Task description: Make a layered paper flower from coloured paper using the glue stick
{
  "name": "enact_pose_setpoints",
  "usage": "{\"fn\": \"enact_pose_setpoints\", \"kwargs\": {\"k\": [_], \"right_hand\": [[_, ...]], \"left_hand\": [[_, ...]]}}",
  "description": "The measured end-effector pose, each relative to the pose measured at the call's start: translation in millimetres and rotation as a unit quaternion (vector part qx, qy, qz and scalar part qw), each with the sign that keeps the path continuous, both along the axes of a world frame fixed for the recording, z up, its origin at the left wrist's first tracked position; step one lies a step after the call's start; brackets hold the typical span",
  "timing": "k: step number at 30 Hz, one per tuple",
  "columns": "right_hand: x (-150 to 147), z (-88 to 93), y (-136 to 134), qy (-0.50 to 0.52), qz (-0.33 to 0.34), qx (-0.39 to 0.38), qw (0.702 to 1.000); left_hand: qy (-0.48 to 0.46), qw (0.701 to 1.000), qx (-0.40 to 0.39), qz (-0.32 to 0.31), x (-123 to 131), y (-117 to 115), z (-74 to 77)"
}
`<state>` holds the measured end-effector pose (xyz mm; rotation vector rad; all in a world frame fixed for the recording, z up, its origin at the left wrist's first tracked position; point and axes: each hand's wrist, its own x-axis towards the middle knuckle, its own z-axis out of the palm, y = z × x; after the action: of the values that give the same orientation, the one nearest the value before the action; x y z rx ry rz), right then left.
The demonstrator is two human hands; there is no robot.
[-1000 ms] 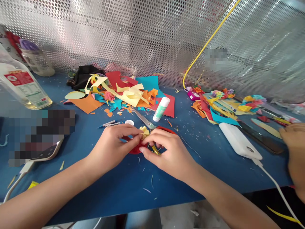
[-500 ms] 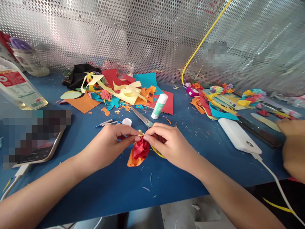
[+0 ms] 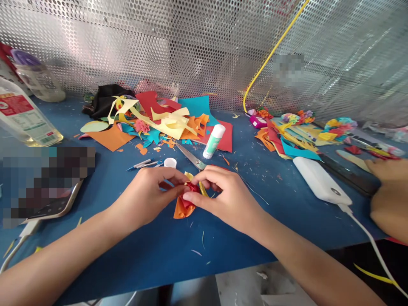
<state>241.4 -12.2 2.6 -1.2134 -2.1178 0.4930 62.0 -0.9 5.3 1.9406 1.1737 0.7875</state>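
A small red and orange paper flower (image 3: 185, 207) with a pale yellow piece at its top is between my two hands, above the blue table. My left hand (image 3: 149, 191) pinches its upper left side between thumb and fingers. From the right, my right hand (image 3: 223, 191) grips the red part, its thumb lying across the front. Scissors (image 3: 190, 156) lie just behind my hands, blades towards the back left, their handles partly hidden by my right hand. A glue stick (image 3: 213, 141) without its cap stands behind them; a white cap (image 3: 170, 163) sits beside pens (image 3: 142, 164).
Coloured paper scraps (image 3: 168, 121) lie at the back. More paper (image 3: 290, 136) is at the right, near a white power bank (image 3: 321, 180) with a cable. Another person's hand (image 3: 390, 199) is at the right edge. A phone (image 3: 54, 191) and a bottle (image 3: 28, 117) stand left.
My right thumb has moved lower and left across the red paper. The flower has turned a little, and more of its pale yellow top shows. The other person's hand has shifted slightly left.
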Motion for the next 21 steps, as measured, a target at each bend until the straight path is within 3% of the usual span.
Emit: {"fn": "enact_pose_setpoints", "kwargs": {"k": [11, 15, 21], "right_hand": [[2.1, 1.7, 1.6, 0.017, 0.02, -0.039, 0.999], [2.4, 2.8, 0.4, 0.01, 0.015, -0.04, 0.999], [1.8, 0.6, -0.3, 0.021, -0.013, -0.045, 0.999]], "left_hand": [[-0.081, 0.991, -0.109, 0.002, -0.5, 3.1, 2.7], [-0.057, 0.995, -0.082, 0.001, -1.0, 3.6, 0.8], [0.011, 0.999, 0.028, 0.015, -0.1, -0.1, -0.3]]}}
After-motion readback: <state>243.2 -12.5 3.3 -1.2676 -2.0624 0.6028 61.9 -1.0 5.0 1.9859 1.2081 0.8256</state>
